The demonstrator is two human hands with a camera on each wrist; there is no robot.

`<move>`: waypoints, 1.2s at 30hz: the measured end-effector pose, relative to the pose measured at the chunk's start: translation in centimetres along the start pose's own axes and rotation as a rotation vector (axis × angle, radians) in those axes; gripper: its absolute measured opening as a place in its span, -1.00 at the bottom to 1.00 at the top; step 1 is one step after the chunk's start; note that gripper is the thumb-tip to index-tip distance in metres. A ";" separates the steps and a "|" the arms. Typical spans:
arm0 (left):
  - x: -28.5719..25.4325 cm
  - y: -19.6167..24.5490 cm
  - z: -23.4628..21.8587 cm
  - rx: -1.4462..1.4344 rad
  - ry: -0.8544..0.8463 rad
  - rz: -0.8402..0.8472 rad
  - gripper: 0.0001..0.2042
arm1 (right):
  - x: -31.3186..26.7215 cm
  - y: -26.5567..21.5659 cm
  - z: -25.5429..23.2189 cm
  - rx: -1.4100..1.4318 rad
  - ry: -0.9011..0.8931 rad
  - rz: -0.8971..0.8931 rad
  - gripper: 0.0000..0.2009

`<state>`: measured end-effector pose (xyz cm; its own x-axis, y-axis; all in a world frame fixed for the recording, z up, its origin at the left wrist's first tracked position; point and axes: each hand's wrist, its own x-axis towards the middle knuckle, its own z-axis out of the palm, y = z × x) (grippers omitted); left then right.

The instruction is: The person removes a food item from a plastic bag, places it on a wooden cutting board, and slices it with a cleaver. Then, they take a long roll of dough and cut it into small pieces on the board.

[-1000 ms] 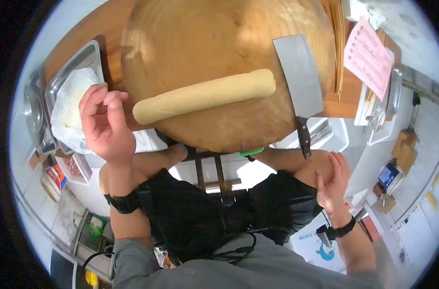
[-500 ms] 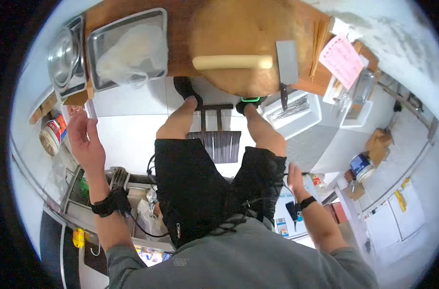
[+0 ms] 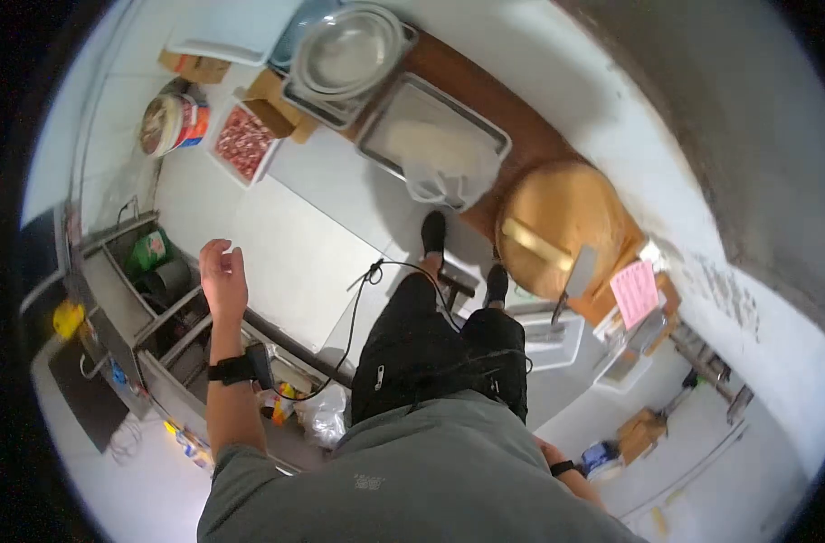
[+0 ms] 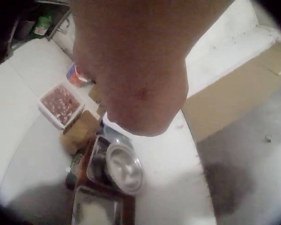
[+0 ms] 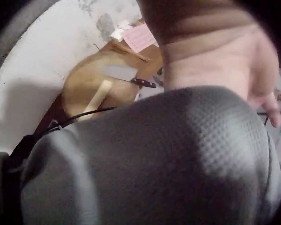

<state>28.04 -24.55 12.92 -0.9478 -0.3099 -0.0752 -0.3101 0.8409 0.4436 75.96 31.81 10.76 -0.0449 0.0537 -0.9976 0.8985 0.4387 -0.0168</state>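
My left hand (image 3: pixel 222 281) hangs out to the left over the floor, its fingers loosely bent with nothing in them; the left wrist view shows the back of it (image 4: pixel 136 89), fingers hidden. At my right side, my right hand (image 3: pixel 548 451) is mostly covered by the grey shirt in the head view. In the right wrist view its palm and a loose finger appear beside the shirt, holding nothing. Away from both hands, a pale yellow dough log (image 3: pixel 535 242) lies on a round wooden chopping board (image 3: pixel 557 195), with a cleaver (image 3: pixel 575 273) along the board's edge.
On the brown table sit a metal tray (image 3: pixel 374 145) with a plastic bag (image 3: pixel 449 176) and stacked metal bowls (image 3: pixel 349 54). A white tub of red-and-white pieces (image 3: pixel 242 143) and a bucket (image 3: pixel 164 125) stand on the floor. A black cable (image 3: pixel 349 339) runs from my left wrist.
I have stood up and turned to the left, so the board and dough log are now farther off at right. My right hand has left my thigh and dropped to my side.
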 end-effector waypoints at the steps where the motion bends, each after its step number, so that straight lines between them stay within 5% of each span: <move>1: -0.3 -1.1 -0.9 0.011 0.065 0.019 -0.84 | 0.3 -0.8 -0.9 0.004 0.041 -0.017 -0.67; 5: -1.8 -3.9 -5.2 0.108 0.222 0.179 -0.84 | 2.4 -3.1 -4.2 0.022 0.172 -0.106 -0.68; 8: -4.1 -5.6 -7.9 -0.066 0.262 -0.048 -0.84 | 4.5 -6.5 -6.6 0.026 0.240 -0.189 -0.70; 11: -7.1 -8.0 -10.6 0.006 0.379 0.002 -0.84 | 2.6 -15.3 -9.5 0.058 0.232 -0.221 -0.69; 16: -14.6 -9.0 -15.4 0.211 0.547 -0.044 -0.87 | 12.3 -19.4 -14.1 0.238 0.046 -0.324 -0.79; 17: -16.1 -9.1 -16.0 0.201 0.574 -0.207 -0.89 | 12.4 -21.4 -14.6 0.247 0.029 -0.310 -0.80; 22: -22.3 -12.3 -17.3 0.144 0.686 -0.503 -0.89 | 12.0 -32.4 -15.9 0.143 -0.074 -0.303 -0.88; 27: -26.9 -18.4 -16.2 0.229 0.758 -0.588 -0.89 | 13.4 -42.9 -14.2 -0.141 0.124 -0.364 -0.85; 30: -28.8 -22.9 -17.0 0.098 0.767 -0.737 -0.90 | 10.1 -51.8 -8.2 -0.373 0.222 -0.313 -0.82; 31: -29.5 -24.3 -17.5 0.135 0.783 -0.744 -0.91 | 13.7 -52.5 -8.4 -0.428 0.209 -0.422 -0.78; 33: -31.8 -27.9 -18.5 0.290 0.773 -0.715 -0.91 | 14.1 -58.0 -4.8 -0.239 0.004 -0.355 -0.77; 35: -31.8 -29.9 -20.1 0.175 0.809 -0.807 -0.90 | 12.6 -64.5 1.6 -1.103 0.241 -0.681 -0.74; 36: -31.7 -30.9 -20.9 0.060 0.831 -0.879 -0.89 | 8.7 -67.0 6.3 -0.905 0.242 -0.795 -0.69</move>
<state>69.24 -49.97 20.32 -0.0816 -0.9576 0.2762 -0.8481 0.2122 0.4855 18.16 -2.74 2.78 -0.6079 -0.3900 -0.6917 -0.0385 0.8845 -0.4649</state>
